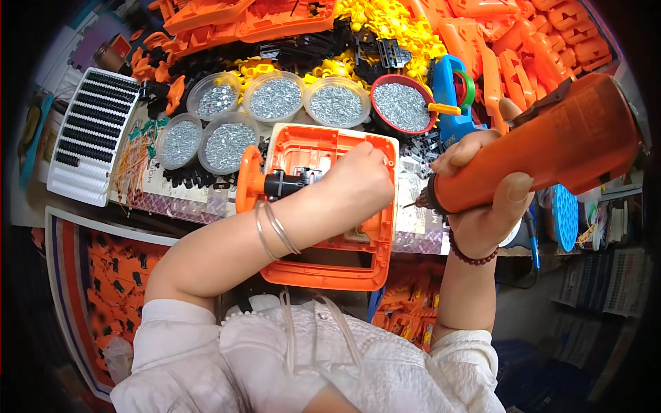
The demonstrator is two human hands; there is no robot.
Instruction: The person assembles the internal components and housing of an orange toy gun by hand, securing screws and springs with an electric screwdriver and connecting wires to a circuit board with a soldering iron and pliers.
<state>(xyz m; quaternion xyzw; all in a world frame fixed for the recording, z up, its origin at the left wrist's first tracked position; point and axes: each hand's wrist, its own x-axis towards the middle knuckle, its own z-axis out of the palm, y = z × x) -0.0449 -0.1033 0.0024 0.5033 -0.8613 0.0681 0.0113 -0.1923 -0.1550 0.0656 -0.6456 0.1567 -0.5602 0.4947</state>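
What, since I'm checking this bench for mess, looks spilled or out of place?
Small black parts lie loose on the bench near the bowls, looking scattered, unlike the silvery bits kept inside. They may belong there. I see no clear damage on the orange case or the screwdriver in the right hand.

One head-worn view: left unit of a side-by-side fisheye pair. Camera looks down and forward from above the wearer's white top (310,365), which occupies the lower centre of the frame. Range is close: the left hand (359,177) falls near frame centre, the right hand (482,221) right of it. The bench (422,236) spans the middle. Picture upright, unmirrored; straight edges bow toward the dark rim.
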